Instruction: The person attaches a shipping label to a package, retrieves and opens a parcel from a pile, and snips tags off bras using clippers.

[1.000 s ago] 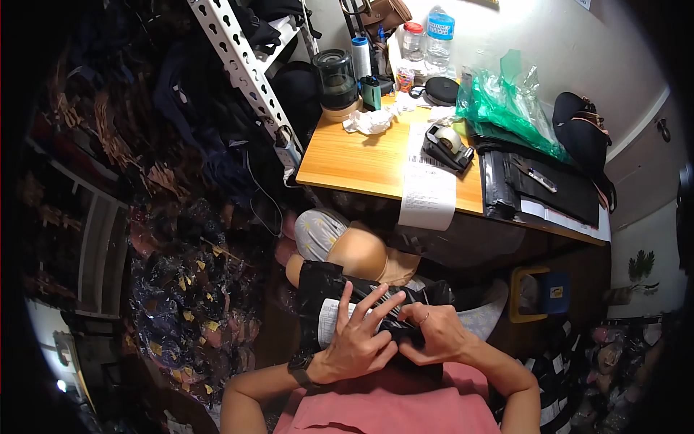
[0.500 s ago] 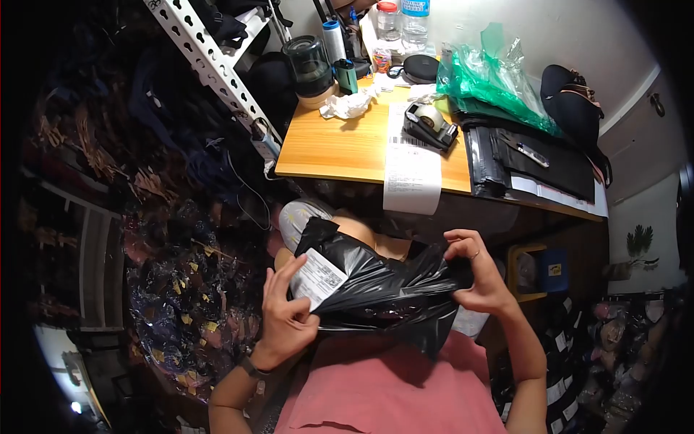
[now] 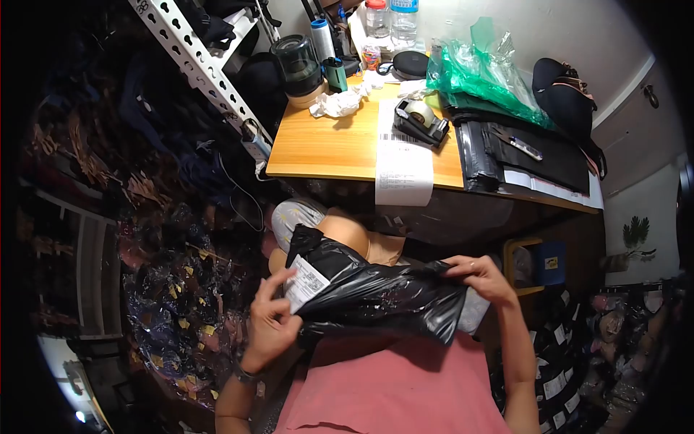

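Observation:
Across my lap lies a black plastic mailing bag [image 3: 390,293], wrinkled and shiny, stretched between both hands. A white shipping label [image 3: 306,284] with a printed code sits on its left part. My left hand [image 3: 271,318] is closed on the bag's left edge beside the label, thumb and fingers pinching the plastic. At the upper right corner, my right hand [image 3: 483,278] pinches the bag's edge with its fingers bent over it. What the bag contains, if anything, is hidden.
Ahead is a wooden desk [image 3: 325,148] with a tape dispenser [image 3: 421,121], a hanging printed label strip [image 3: 403,170], black bags [image 3: 481,155], a cutter knife [image 3: 525,148] and green plastic wrap [image 3: 484,79]. Wrapped goods [image 3: 181,311] pile up on the left; a yellow-rimmed bin [image 3: 515,269] stands right.
My right hand has shifted slightly right and down, its fingers now folded over the bag's edge. The bag is spread wider and flatter. My left hand has moved a little left and down.

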{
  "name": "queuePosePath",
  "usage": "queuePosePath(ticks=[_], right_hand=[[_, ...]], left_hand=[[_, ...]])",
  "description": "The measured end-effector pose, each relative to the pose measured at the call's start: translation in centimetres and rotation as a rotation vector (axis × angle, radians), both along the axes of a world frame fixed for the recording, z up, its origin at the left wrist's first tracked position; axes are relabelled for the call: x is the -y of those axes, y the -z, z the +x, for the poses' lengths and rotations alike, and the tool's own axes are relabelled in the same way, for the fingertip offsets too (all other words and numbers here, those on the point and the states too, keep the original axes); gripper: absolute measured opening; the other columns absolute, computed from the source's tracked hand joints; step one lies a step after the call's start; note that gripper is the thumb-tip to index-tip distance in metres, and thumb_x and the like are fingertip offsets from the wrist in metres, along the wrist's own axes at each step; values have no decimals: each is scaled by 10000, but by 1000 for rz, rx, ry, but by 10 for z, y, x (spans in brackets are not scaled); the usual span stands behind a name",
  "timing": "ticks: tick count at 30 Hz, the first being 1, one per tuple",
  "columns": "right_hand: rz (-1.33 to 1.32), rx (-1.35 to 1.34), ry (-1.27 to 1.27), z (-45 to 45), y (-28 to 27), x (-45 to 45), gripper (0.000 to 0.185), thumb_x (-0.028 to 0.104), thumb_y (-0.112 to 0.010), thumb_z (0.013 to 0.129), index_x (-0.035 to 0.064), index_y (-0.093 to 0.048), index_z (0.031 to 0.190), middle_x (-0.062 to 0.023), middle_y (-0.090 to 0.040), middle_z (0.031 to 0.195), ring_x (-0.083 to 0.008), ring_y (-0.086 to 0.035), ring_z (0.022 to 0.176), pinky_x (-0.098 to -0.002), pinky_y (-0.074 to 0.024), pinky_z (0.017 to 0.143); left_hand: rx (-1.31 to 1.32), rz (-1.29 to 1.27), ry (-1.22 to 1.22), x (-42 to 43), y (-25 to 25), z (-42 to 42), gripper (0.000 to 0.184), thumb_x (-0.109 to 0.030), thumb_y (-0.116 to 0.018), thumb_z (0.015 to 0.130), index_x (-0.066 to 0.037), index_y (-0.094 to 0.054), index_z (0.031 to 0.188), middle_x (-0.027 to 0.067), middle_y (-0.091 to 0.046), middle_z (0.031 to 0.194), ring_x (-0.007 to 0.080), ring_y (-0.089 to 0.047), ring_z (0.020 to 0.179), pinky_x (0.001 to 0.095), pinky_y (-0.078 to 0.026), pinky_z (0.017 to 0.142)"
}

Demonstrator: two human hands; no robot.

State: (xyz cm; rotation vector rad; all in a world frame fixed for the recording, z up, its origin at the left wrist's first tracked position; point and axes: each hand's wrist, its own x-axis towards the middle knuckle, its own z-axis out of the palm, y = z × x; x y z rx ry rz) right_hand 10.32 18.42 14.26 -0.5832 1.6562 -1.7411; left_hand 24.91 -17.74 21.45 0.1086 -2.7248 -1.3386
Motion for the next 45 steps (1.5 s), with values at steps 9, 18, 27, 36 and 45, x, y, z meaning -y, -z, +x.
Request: queuePosePath(ticks=[9, 18, 27, 36, 45], right_hand=[[-58, 248, -86, 33, 3, 30, 804, -109, -521, 664, 19, -253, 1411, -82, -303, 1438, -161, -321, 1293, -279, -212, 1073], [-204, 348, -29, 35, 9, 30, 797, -107, -572, 629, -9, -311, 1375, -80, -370, 1391, -161, -335, 1287, -294, -256, 1075], [-166, 385, 81, 42, 17, 44, 836, 87, -838, 587, 23, -420, 1308, -66, -451, 1306, -170, -398, 1229, -304, -265, 1064], [-255, 198, -394, 36, 20, 34, 169, -74, -621, 732, -30, -658, 891, -105, -644, 893, -210, -599, 888, -355, -419, 914], [-268, 160, -149, 6, -1, 98, 109, -20, -555, 689, -38, -650, 741, -127, -638, 801, -196, -577, 716, -313, -443, 711]], left_hand=[[120, -125, 192, -48, 5, 9, 260, -214, -753, 680, -91, -622, 867, 175, -342, 1383, 393, -247, 1325, 551, -124, 1063], [86, -161, 115, -38, 4, 9, 317, -184, -739, 696, -89, -616, 973, 171, -337, 1387, 389, -247, 1325, 529, -135, 1073], [38, -149, -40, -20, 8, 1, 329, -88, -702, 720, -69, -588, 1027, 176, -368, 1361, 361, -311, 1298, 424, -281, 1046], [58, -48, -218, 27, 15, 12, 509, -183, -636, 827, -33, -413, 1259, 134, -407, 1331, 251, -377, 1245, 358, -279, 1038], [417, 564, -270, 104, 56, 42, 414, -368, -437, 954, -24, -511, 736, -3, -415, 400, 82, -408, 302, 218, -430, 410]])
